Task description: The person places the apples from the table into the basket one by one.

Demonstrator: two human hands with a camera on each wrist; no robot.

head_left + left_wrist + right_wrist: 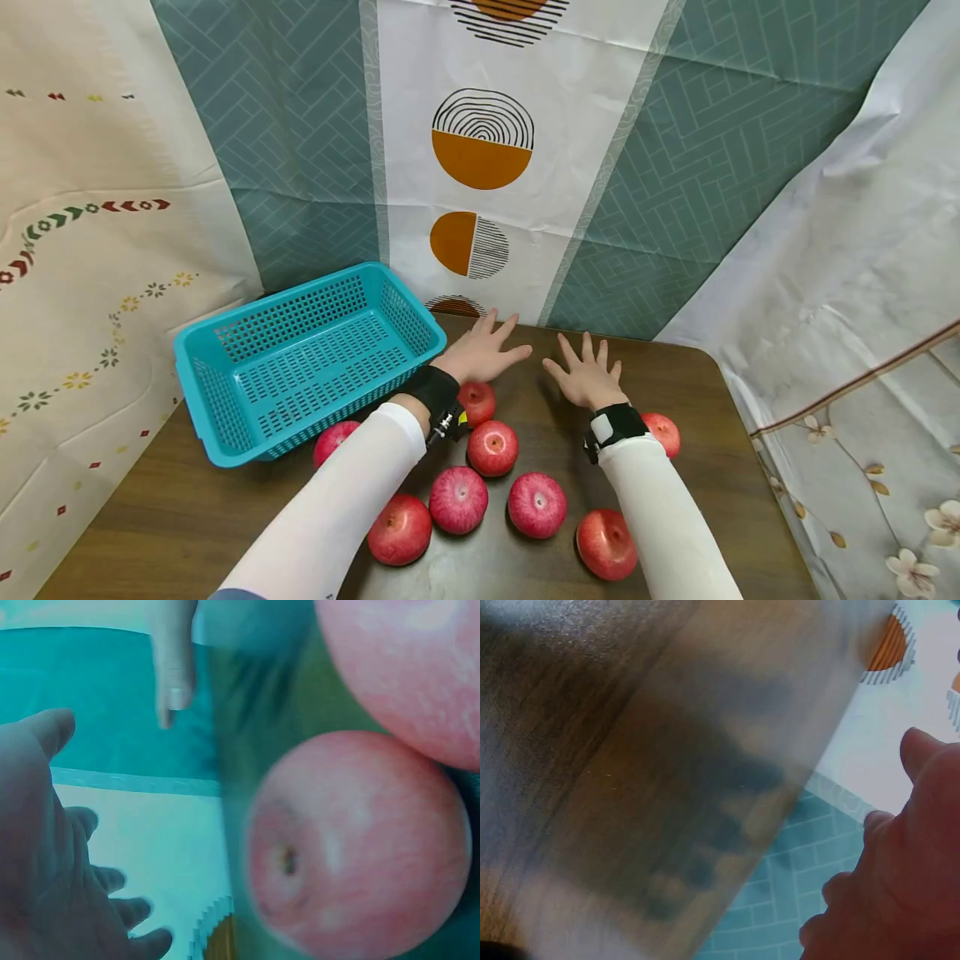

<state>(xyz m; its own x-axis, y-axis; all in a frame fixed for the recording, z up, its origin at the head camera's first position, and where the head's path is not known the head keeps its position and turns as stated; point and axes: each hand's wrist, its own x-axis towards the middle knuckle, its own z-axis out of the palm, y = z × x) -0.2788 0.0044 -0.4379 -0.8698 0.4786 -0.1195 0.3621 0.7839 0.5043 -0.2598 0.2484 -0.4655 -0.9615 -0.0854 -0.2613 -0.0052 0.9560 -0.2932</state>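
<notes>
Both hands reach toward the far side of the wooden table with fingers spread and nothing held. My left hand (482,352) hovers by the right end of a turquoise plastic basket (315,367). Just below that hand sits a red apple (477,403), and a second apple (492,448) is nearer; two fill the right of the left wrist view, where one apple (360,847) shows its dimple. My right hand (588,377) is above bare wood, its shadow on the table in the right wrist view. Another apple (663,434) lies beside the right wrist, partly hidden by the sleeve.
Several more apples lie toward the front, among them a pink-red apple (537,505) and a red apple (607,544). One apple (335,442) is partly covered by the left sleeve beside the basket. A patterned cloth (480,167) hangs behind the table's (697,500) far edge.
</notes>
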